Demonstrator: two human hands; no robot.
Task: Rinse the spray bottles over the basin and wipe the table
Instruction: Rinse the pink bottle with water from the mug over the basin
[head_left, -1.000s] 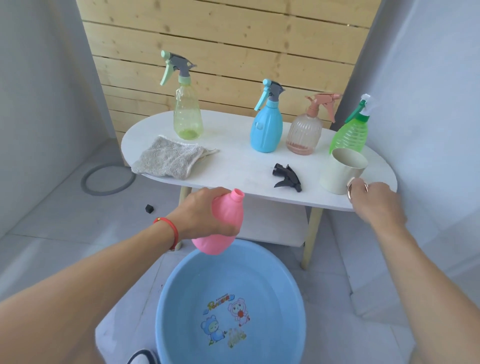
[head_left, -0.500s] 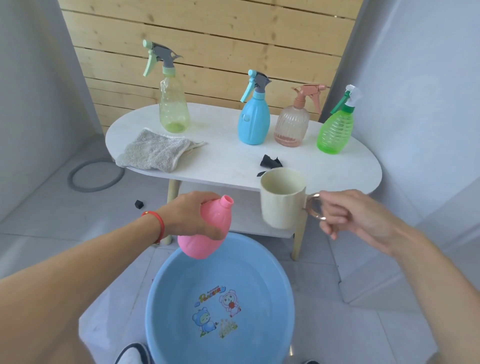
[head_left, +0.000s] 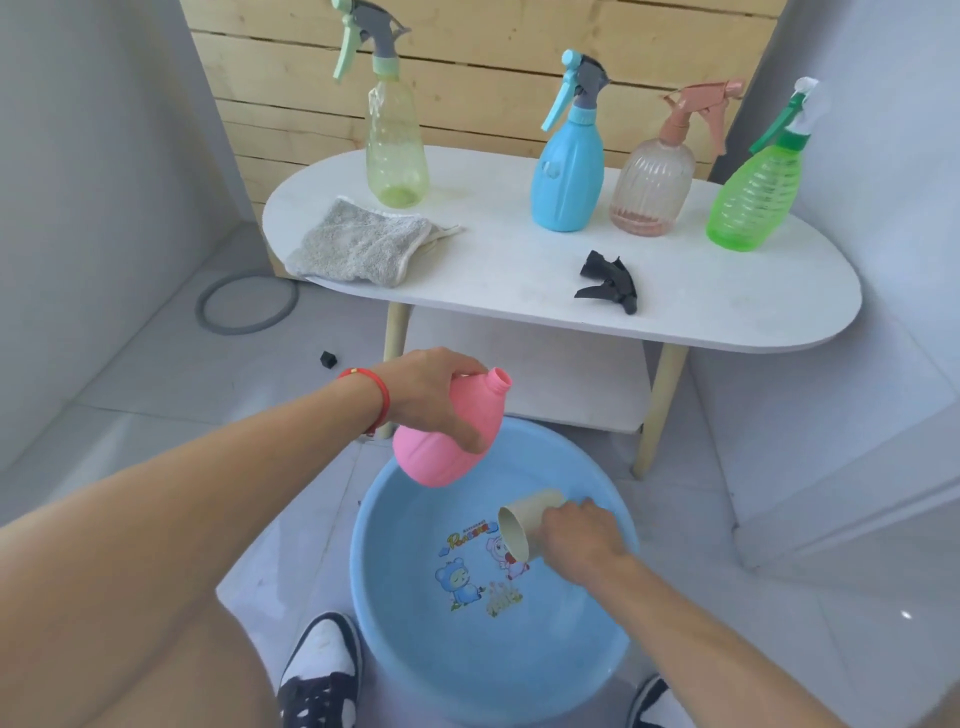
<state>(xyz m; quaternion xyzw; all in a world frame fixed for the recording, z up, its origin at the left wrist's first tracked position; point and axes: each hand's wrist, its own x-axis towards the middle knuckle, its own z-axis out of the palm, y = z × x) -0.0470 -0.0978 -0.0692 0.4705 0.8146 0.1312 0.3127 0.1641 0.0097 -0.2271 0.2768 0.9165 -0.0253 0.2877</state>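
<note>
Pink bottle (head_left: 448, 441): capless, held tilted above the far rim of the basin (head_left: 621, 514), neck pointing up and right; left hand (head_left: 434, 395) had its fingers wrapped round the shoulder.
Change: half a second before, the cup (head_left: 522, 525) was up level with the bottle's neck; it had since dropped into the basin, mouth turned sideways toward the left.
Right hand (head_left: 574, 535): fingers curled over the cup from the right; the handle was hidden beneath them.
Meaning: probably scooping water to pour into the bottle, so the first rinse looked barely begun; whether the cup had taken any water could not be told.
Worktop (head_left: 519, 260): not yet wiped.
Cloth (head_left: 358, 244): lay at the left edge, partly overhanging.
Other bottles: yellow-green (head_left: 395, 156) at back left, blue (head_left: 569, 171), peach (head_left: 652, 182) and green (head_left: 753, 202) along the back toward the right, all capped with sprayers.
Black sprayer (head_left: 610, 283): lay loose near the front edge, likely the pink bottle's own.
In the way: four bottles and the sprayer would need lifting before wiping.
Floor: grey ring (head_left: 247, 304), small black piece (head_left: 327, 358), shoes (head_left: 322, 670) beside the basin.
</note>
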